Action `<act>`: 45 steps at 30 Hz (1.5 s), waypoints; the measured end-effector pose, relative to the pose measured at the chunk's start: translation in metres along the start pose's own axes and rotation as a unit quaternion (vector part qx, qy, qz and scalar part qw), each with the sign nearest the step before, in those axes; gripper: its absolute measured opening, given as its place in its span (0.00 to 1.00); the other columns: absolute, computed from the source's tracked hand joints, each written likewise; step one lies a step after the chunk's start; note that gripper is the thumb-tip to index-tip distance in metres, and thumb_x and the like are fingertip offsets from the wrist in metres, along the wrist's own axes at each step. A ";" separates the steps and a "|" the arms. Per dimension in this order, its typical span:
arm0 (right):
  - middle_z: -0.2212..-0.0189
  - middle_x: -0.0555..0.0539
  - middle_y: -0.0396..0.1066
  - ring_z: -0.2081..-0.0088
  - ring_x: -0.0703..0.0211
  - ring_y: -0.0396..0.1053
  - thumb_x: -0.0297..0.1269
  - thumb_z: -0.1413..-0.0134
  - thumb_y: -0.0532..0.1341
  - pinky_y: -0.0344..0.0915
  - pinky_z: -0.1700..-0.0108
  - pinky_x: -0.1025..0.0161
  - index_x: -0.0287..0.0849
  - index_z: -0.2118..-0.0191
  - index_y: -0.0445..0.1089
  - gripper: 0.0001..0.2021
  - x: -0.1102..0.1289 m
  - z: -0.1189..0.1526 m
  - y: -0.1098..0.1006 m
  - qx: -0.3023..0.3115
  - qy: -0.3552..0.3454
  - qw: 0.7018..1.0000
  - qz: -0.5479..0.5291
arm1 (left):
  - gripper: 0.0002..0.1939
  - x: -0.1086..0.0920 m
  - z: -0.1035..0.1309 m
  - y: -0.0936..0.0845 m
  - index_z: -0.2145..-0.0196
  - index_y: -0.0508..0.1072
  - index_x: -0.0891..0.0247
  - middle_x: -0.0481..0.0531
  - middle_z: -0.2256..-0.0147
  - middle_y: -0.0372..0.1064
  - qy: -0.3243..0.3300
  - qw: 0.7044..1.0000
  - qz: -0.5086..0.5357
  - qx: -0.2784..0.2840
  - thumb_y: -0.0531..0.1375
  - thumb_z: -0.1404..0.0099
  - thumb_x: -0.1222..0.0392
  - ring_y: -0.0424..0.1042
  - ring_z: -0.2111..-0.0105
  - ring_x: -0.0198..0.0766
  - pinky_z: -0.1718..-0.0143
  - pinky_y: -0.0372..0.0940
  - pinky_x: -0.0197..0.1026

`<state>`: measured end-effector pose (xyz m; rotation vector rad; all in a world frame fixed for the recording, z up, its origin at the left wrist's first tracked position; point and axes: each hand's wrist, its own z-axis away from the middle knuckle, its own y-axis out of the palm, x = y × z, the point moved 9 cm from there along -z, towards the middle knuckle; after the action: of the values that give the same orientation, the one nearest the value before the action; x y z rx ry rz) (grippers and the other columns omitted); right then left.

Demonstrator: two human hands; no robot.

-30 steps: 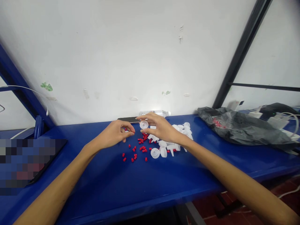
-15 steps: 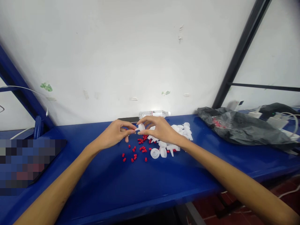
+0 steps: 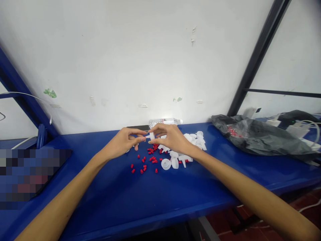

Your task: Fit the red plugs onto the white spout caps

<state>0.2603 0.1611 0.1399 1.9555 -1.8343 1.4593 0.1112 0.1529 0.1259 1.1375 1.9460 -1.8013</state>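
My right hand pinches a small white nozzle cap by its wide end, with the narrow tip pointing left. The fingers of my left hand are pressed together at that tip; a red cap between them was visible before and is now mostly hidden. Below both hands, several small red caps lie scattered on the blue table. A pile of white nozzle caps spreads under and to the right of my right hand.
A clear bottle lies against the wall, beside a flat dark object. At the right is a dark plastic bag with red pieces in a clear bag. White power adapters and cables sit further right.
My left fingers have shifted slightly around the tip of the white piece, and the red at the fingertips shows less. The white piece has turned a little. The scattered parts have stayed put.
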 end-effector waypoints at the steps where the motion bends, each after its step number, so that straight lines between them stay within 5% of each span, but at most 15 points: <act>1: 0.60 0.48 0.77 0.58 0.56 0.76 0.39 0.47 0.68 0.74 0.54 0.57 0.46 0.56 0.74 0.12 -0.001 0.000 0.000 -0.001 0.001 1.000 0.003 | 0.19 -0.001 -0.001 0.002 0.52 0.78 0.58 0.47 0.79 0.73 0.011 1.000 -0.016 0.004 0.58 0.32 0.46 0.69 0.78 0.35 0.79 0.58 0.35; 11: 0.59 0.47 0.79 0.56 0.53 0.76 0.41 0.50 0.71 0.72 0.52 0.55 0.46 0.57 0.77 0.13 -0.010 0.001 0.001 -0.007 0.008 1.000 0.017 | 0.14 -0.019 0.004 0.014 0.64 0.75 0.62 0.51 0.71 0.71 0.167 0.959 -0.223 -0.049 0.50 0.30 0.63 0.68 0.72 0.36 0.69 0.59 0.39; 17: 0.58 0.48 0.79 0.55 0.53 0.77 0.36 0.50 0.71 0.74 0.52 0.56 0.46 0.58 0.77 0.12 -0.003 0.002 -0.003 -0.042 -0.008 0.999 0.004 | 0.12 -0.018 0.008 0.008 0.67 0.69 0.62 0.47 0.72 0.67 0.195 0.960 -0.181 -0.088 0.48 0.33 0.71 0.66 0.72 0.35 0.67 0.59 0.39; 25: 0.59 0.50 0.80 0.56 0.55 0.77 0.38 0.48 0.70 0.73 0.53 0.57 0.47 0.56 0.78 0.12 0.005 0.004 -0.003 -0.043 -0.051 0.996 0.056 | 0.14 -0.027 0.005 0.007 0.71 0.70 0.62 0.46 0.76 0.68 0.166 0.976 -0.125 -0.071 0.49 0.30 0.66 0.67 0.75 0.34 0.68 0.60 0.38; 37: 0.51 0.47 0.77 0.50 0.53 0.75 0.40 0.40 0.65 0.70 0.50 0.55 0.47 0.48 0.69 0.15 0.009 0.006 0.005 -0.042 -0.081 0.986 0.139 | 0.18 -0.007 0.001 -0.013 0.60 0.78 0.63 0.50 0.71 0.76 0.024 0.994 0.011 -0.103 0.56 0.32 0.47 0.71 0.76 0.36 0.75 0.62 0.36; 41: 0.51 0.47 0.76 0.52 0.54 0.74 0.39 0.37 0.62 0.69 0.51 0.56 0.47 0.47 0.67 0.14 0.010 0.007 0.006 -0.042 -0.071 0.983 0.163 | 0.19 -0.001 -0.001 -0.026 0.68 0.77 0.63 0.50 0.73 0.75 0.041 0.980 -0.138 -0.138 0.54 0.32 0.47 0.70 0.74 0.38 0.71 0.60 0.39; 45: 0.51 0.46 0.74 0.54 0.56 0.73 0.39 0.34 0.59 0.68 0.51 0.57 0.46 0.48 0.68 0.12 0.013 0.009 0.012 -0.028 -0.088 0.979 0.181 | 0.19 0.018 -0.008 -0.010 0.70 0.77 0.60 0.50 0.76 0.73 0.026 0.963 -0.262 -0.059 0.52 0.32 0.47 0.68 0.75 0.39 0.73 0.56 0.40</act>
<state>0.2539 0.1424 0.1376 1.8476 -2.3849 1.3322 0.0947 0.1675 0.1232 0.6728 2.5262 -1.8610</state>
